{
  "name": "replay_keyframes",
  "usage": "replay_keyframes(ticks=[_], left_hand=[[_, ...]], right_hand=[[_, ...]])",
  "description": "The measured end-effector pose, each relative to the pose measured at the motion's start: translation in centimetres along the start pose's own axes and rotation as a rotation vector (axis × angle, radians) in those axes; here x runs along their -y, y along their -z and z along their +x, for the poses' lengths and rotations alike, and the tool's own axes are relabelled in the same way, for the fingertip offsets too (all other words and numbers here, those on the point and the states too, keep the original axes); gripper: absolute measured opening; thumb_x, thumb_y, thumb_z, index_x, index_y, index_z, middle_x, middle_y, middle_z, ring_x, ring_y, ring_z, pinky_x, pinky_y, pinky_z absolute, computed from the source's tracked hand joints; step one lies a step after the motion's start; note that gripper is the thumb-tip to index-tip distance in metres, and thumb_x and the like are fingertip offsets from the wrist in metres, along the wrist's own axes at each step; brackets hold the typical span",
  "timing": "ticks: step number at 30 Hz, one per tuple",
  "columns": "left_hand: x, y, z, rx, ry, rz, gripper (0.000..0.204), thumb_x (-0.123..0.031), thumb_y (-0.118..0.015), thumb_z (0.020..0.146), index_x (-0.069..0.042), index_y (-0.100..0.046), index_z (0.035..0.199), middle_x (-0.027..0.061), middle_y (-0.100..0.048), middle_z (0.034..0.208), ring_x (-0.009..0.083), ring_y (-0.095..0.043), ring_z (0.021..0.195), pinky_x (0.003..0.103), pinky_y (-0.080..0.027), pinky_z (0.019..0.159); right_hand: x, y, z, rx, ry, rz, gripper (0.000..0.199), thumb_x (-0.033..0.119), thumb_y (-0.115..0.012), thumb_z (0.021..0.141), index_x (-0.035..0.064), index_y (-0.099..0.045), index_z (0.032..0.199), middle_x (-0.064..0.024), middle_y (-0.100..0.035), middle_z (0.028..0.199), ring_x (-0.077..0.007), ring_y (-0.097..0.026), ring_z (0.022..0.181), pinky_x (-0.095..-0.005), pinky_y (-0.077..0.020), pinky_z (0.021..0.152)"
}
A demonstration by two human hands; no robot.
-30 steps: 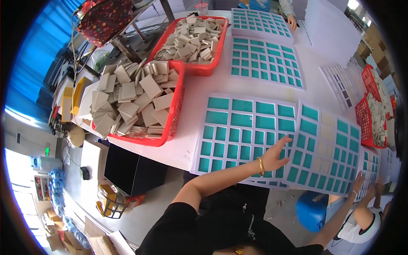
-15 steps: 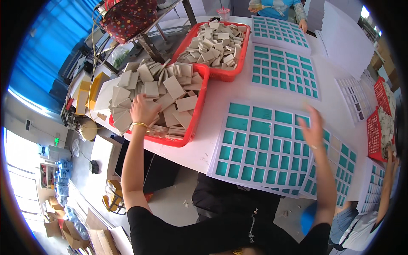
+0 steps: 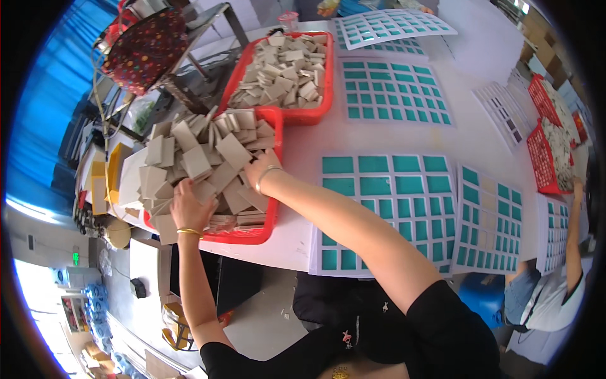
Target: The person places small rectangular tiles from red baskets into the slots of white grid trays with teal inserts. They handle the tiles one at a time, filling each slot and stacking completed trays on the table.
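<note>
Pale beige square tiles (image 3: 197, 162) are heaped in the nearer red basket (image 3: 271, 211). My left hand (image 3: 191, 207) rests on the heap near the basket's front, fingers and thumb apart against the tiles. Crossing over from the right, my right hand (image 3: 264, 172) is at the basket's right side, its fingers bent around the edge of a tile; the fingertips are partly hidden. Beneath my right forearm lies a white grid board (image 3: 388, 174) with turquoise openings. A second grid board (image 3: 486, 218) beside it has some openings filled with beige pieces.
Another red basket of tiles (image 3: 309, 114) stands behind the first. Further grid boards (image 3: 398, 91) lie across the white table (image 3: 303, 164). At the far side a person holds up a grid board (image 3: 391, 28). On the right, another person's arm (image 3: 573, 227) is beside red crates (image 3: 548, 155).
My right hand has swung left from above the grid board into the nearer basket. My left hand stays among the tiles. The far person's board has been lifted. The whole view has shifted.
</note>
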State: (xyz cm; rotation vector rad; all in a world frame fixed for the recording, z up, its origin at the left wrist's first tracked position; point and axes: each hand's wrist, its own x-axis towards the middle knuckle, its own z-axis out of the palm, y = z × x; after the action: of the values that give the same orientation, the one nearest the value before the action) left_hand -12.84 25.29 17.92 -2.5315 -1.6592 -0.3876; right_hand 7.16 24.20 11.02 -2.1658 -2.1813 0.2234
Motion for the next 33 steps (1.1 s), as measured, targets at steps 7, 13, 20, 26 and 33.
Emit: replay_keyframes(ticks=[7, 13, 20, 26, 33], left_hand=[[2.5, -1.0, 0.9, 0.142, 0.001, -0.145, 0.052, -0.03, -0.077, 0.068, -0.007, -0.055, 0.109, 0.0137, -0.059, 0.112, 0.0346, -0.056, 0.105, 0.042, -0.047, 0.086], [0.6, 0.7, -1.5, -0.34, -0.202, -0.045, 0.043, -0.029, -0.075, 0.071, -0.009, -0.06, 0.107, 0.0122, -0.054, 0.127, 0.032, -0.047, 0.12, 0.046, -0.037, 0.098], [9.3, -3.1, -6.8, -1.044, 0.325, -0.315, 0.08, -0.026, -0.075, 0.077, 0.002, -0.03, 0.137, 0.0246, -0.029, 0.142, 0.0379, -0.03, 0.132, 0.046, -0.024, 0.109], [8.7, -6.3, -4.7, -0.693, 0.286, -0.673, 0.084, -0.022, -0.076, 0.076, 0.004, -0.028, 0.14, 0.023, -0.038, 0.137, 0.0374, -0.039, 0.126, 0.044, -0.032, 0.105], [2.1, -2.9, 1.7, -0.628, 0.021, -0.528, 0.081, -0.023, -0.079, 0.067, -0.005, -0.038, 0.134, 0.021, -0.04, 0.133, 0.0375, -0.039, 0.125, 0.044, -0.035, 0.104]], right_hand=[[-0.3, 2.2, -1.2, 0.038, 0.18, 0.024, 0.034, 0.024, -0.063, 0.079, 0.0113, -0.062, 0.111, -0.008, -0.067, 0.109, -0.0245, -0.066, 0.098, -0.0415, -0.0469, 0.083], [-1.8, 2.9, -2.7, -0.213, 0.221, 0.187, 0.049, 0.032, -0.072, 0.07, 0.0104, -0.055, 0.111, -0.011, -0.066, 0.1, -0.0273, -0.066, 0.091, -0.0402, -0.051, 0.078], [-1.7, 1.5, -2.5, -0.346, 0.266, 0.287, 0.049, 0.028, -0.072, 0.068, 0.0142, -0.053, 0.11, -0.0094, -0.063, 0.097, -0.0279, -0.064, 0.086, -0.0406, -0.0495, 0.073], [-2.0, 1.6, -2.8, -0.355, 0.263, 0.284, 0.048, 0.027, -0.072, 0.067, 0.0133, -0.053, 0.109, -0.0089, -0.062, 0.098, -0.0269, -0.063, 0.089, -0.0398, -0.0494, 0.074], [-2.1, 1.9, -3.1, -0.339, 0.255, 0.247, 0.049, 0.027, -0.073, 0.066, 0.0118, -0.054, 0.109, -0.0093, -0.063, 0.098, -0.0273, -0.063, 0.09, -0.0406, -0.0492, 0.074]])
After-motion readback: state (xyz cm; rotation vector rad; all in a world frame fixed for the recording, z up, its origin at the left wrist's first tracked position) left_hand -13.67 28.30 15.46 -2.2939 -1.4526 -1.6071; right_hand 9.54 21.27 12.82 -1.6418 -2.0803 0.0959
